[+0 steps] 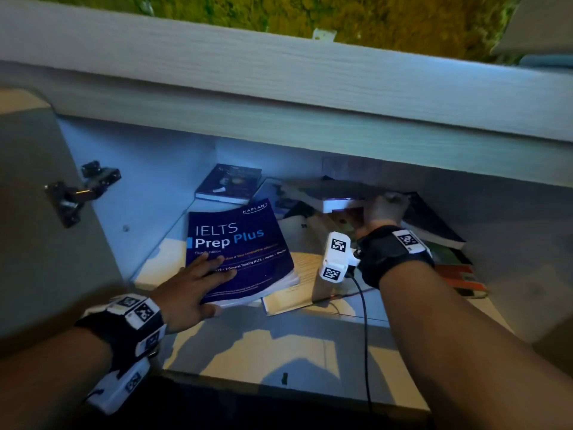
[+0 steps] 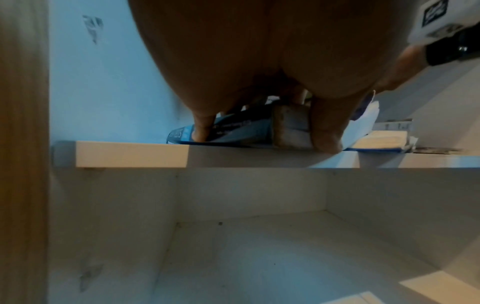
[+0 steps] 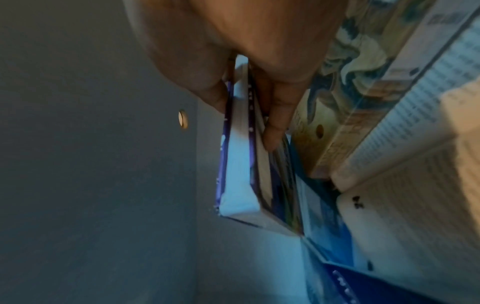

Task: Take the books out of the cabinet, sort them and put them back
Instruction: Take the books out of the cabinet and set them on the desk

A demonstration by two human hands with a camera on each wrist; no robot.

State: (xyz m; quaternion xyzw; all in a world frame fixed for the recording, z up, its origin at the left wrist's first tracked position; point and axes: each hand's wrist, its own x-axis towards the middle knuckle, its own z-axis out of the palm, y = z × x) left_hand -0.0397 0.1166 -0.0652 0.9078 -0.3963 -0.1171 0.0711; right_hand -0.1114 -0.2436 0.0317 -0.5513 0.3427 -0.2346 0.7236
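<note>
A dark blue IELTS Prep Plus book (image 1: 238, 243) (image 2: 233, 131) lies flat on the cabinet shelf (image 1: 279, 346). My left hand (image 1: 192, 287) rests on its near corner, fingers straight on the cover and thumb (image 2: 327, 131) against the page edge. Deeper in on the right, my right hand (image 1: 384, 209) (image 3: 244, 115) pinches a thin stack of books (image 1: 338, 197) (image 3: 241, 164), thumb on one side and fingers on the other, tilted up off the pile. A small dark book (image 1: 229, 184) lies at the back left.
Pale books (image 1: 297, 283) lie under the IELTS book, and more books (image 1: 434, 225) are heaped at the right, one red and green (image 1: 462, 277). The open door with its hinge (image 1: 77, 190) stands left. The cabinet top (image 1: 279, 82) overhangs. A lower compartment (image 2: 259, 246) lies below.
</note>
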